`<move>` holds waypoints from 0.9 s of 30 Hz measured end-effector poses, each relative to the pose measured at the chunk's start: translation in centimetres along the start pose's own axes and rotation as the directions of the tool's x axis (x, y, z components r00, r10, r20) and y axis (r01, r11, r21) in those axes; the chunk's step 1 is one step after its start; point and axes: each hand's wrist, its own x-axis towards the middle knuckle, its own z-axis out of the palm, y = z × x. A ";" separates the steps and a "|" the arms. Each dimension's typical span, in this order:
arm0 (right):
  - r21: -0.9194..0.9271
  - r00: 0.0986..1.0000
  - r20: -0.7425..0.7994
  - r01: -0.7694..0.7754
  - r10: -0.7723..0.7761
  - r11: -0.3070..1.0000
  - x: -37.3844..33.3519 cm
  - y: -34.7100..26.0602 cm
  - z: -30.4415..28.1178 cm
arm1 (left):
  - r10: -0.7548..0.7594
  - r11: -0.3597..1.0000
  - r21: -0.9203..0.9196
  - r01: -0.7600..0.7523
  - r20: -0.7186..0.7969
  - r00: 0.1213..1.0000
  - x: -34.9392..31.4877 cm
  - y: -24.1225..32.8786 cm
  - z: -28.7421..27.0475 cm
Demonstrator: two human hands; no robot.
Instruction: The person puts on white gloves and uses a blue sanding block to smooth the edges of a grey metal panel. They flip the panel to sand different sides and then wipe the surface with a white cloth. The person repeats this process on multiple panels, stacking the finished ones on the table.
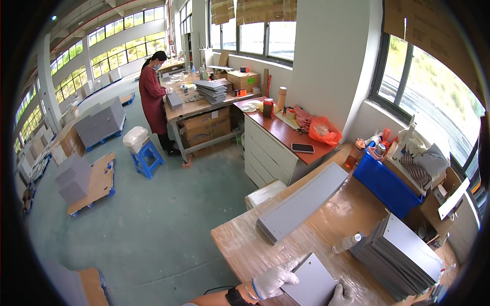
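A flat grey panel (312,281) with a small hole near its far corner is held low over the wrapped table (235,239), at the near edge of the view. My left hand (273,281), in a whitish work glove, grips its left edge with the thumb pressed along the side. At the panel's right edge my right hand (341,296), also gloved, closes on it; its lower part is cut off by the frame. Beyond the panel lies a long grey stack of boards (303,204). To the right rises a thick stack of grey panels (403,250).
A small clear bottle (347,243) lies beside the thick stack. A blue bin (388,186) stands at the table's back. Behind, a red-topped cabinet (280,130) holds a phone (302,148) and bags. A co-worker (154,97) stands at another bench, near a blue stool (148,158).
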 end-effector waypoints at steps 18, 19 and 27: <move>-0.228 0.985 -0.167 -0.010 -0.029 0.974 -0.7 3.4 -0.4 | 0.322 0.772 0.542 -0.333 0.119 0.939 0.0 1.6 1.0; -0.217 0.971 -0.218 -0.150 0.102 0.965 -1.2 4.0 -1.4 | 0.267 0.843 0.457 -0.282 0.100 0.959 -0.3 1.8 1.3; -0.343 0.889 -0.322 -0.430 0.325 0.835 -1.9 29.9 -10.0 | -0.005 1.000 0.028 0.002 0.132 0.991 0.8 0.0 -2.2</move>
